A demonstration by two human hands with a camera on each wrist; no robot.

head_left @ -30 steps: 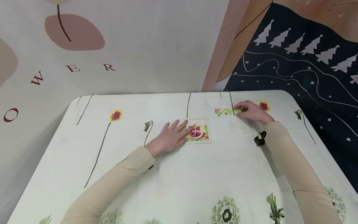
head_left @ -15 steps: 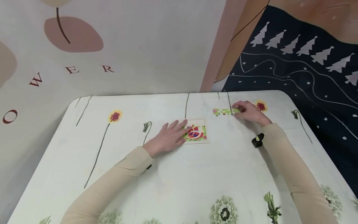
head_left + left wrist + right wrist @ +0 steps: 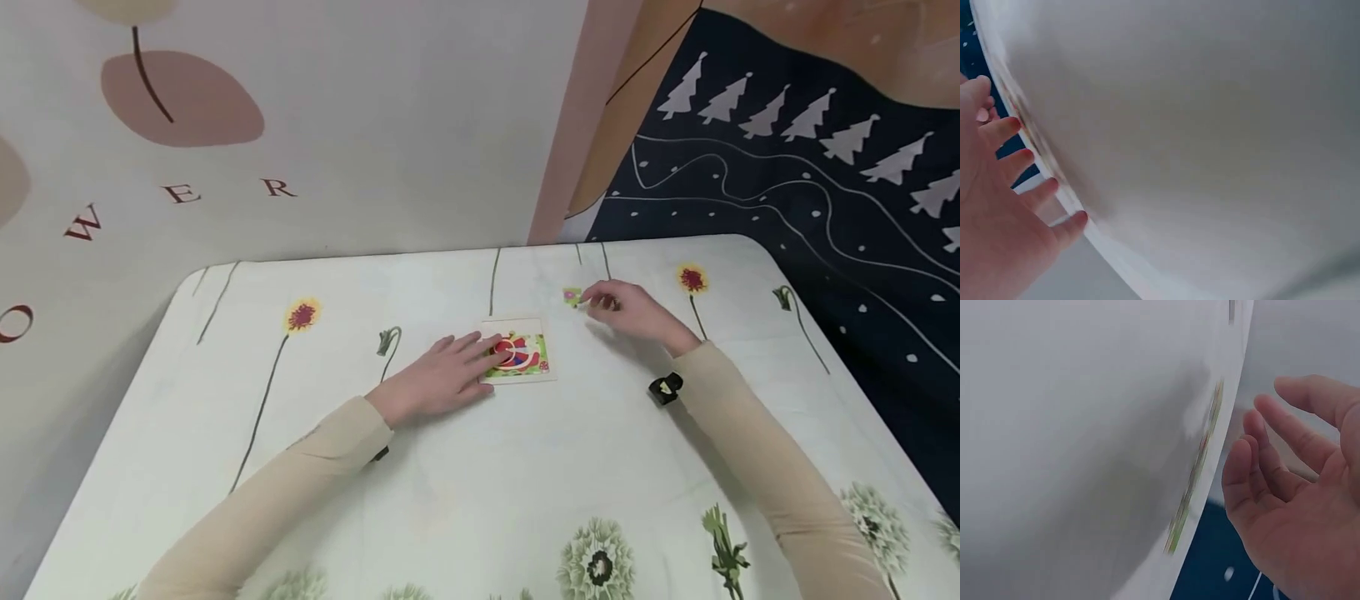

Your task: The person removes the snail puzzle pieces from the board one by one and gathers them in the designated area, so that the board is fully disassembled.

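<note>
My left hand lies spread with its fingertips over the left part of a small framed puzzle board, which bears a red, blue and green picture. In the left wrist view the left hand has its fingers apart. My right hand hovers, fingers bent, just right of a green piece with a pink flower, covering what lies beneath. The right wrist view shows the right hand holding nothing, beside a thin row of green pieces on the cloth.
A white flower-print cloth covers the table. Behind it hangs a pale curtain with printed letters, and at the right a dark blue one with white trees. A black band is at the right wrist.
My right hand has moved left along the row of green pieces, now hiding all but the flower piece in the head view. My left hand has stayed on the board; the head view has shifted slightly.
</note>
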